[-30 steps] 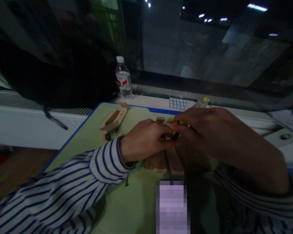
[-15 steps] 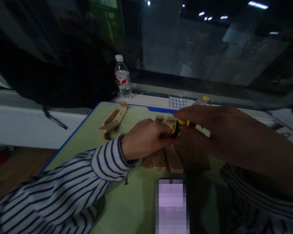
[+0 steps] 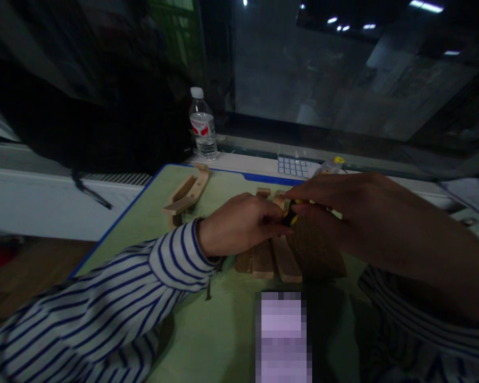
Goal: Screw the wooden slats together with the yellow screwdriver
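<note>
Over the middle of the green table, my right hand [image 3: 363, 213] pinches a small yellow-and-black tool [image 3: 290, 212], which looks like a short screwdriver. My left hand [image 3: 239, 224] is closed at the tool's near side, with thumb and fingertips together; what they hold is too small to make out. Under the hands lie wooden slats [image 3: 286, 260] side by side, with a brown board [image 3: 319, 250] beside them on the right. Curved wooden pieces with holes [image 3: 191, 194] rest at the table's back left.
A pixelated phone-like object [image 3: 283, 335] lies at the near edge of the green table [image 3: 207, 340]. Behind the table, a water bottle [image 3: 203, 127], a blue-grid sheet [image 3: 292, 166] and a yellow-capped clear item [image 3: 330, 166] are on the sill.
The fingers of my right hand have shifted slightly around the tool, and the tool's tilt looks a little different. My left hand has hardly moved.
</note>
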Motion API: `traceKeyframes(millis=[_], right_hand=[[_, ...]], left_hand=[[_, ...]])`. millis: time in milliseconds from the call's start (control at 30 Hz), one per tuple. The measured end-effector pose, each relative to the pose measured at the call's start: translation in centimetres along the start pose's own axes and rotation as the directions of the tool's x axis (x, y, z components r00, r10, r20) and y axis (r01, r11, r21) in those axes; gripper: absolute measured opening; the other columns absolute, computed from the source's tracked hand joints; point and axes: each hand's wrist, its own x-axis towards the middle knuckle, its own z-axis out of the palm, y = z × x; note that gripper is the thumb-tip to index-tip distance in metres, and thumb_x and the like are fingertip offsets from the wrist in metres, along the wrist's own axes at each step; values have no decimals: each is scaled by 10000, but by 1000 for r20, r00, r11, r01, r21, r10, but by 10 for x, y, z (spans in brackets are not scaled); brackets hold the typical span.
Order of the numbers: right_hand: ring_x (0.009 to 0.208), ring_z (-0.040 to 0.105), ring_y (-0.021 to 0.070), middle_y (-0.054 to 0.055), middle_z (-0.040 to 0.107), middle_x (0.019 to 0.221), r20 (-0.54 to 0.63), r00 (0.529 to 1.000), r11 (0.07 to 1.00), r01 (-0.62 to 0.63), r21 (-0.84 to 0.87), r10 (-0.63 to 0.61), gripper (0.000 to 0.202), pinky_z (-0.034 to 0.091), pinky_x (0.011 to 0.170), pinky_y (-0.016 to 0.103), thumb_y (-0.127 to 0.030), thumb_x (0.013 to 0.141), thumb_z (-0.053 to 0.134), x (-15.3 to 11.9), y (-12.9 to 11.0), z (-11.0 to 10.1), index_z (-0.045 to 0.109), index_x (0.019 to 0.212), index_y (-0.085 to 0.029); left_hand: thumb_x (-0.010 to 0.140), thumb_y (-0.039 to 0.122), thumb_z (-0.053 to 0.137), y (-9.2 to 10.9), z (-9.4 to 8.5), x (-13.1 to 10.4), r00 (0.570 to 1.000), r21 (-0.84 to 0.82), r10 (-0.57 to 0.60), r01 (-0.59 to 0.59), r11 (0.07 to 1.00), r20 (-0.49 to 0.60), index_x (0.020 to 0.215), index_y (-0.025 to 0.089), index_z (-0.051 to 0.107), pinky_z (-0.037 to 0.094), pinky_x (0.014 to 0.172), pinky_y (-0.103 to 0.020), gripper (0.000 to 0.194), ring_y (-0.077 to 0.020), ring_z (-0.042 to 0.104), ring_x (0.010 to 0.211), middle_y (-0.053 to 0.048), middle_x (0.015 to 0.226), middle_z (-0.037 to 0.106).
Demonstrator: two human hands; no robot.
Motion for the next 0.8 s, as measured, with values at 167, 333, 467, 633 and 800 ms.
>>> traceKeyframes(millis=[167,333,467,633,800], right_hand=[[844,639,197,13,684,1010,-6,1000,999,-14,-35,13,225,465,722,331,-205,880,483,0,2,1,623,1054,-239],[844,633,200,25,676,1016,9,1000,999,-13,-51,14,197,463,748,343,-219,883,478,1,3,4,633,1005,-222],[835,631,205,35,676,993,0,1000,997,-19,-72,19,244,462,737,344,-220,884,478,1,3,6,614,1086,-211],[816,627,206,42,675,964,4,1000,996,-13,-93,14,267,458,711,334,-214,885,476,1,3,5,608,1117,-200],[821,628,213,50,675,964,-3,999,995,-35,-95,34,246,454,718,338,-213,880,484,1,2,6,619,1083,-194]], left_hand=[[888,310,521,-2,-2,-1,999,-54,32,-30,998,26,958,182,675,354,620,-226,212,-135,583,712,-11,773,670],[895,280,499,0,-3,-1,998,-60,54,-51,997,40,945,186,662,390,667,-250,195,-161,599,768,-26,844,685],[897,252,488,1,-2,-1,997,-66,54,-51,997,51,976,182,651,401,692,-255,194,-171,604,812,-35,892,685],[914,234,462,1,-3,-1,994,-73,56,-49,996,89,999,158,635,392,697,-233,207,-148,597,793,-25,869,670],[924,225,446,0,-3,-1,993,-102,58,-48,994,98,1022,149,626,389,702,-216,218,-138,588,815,-28,900,666]])
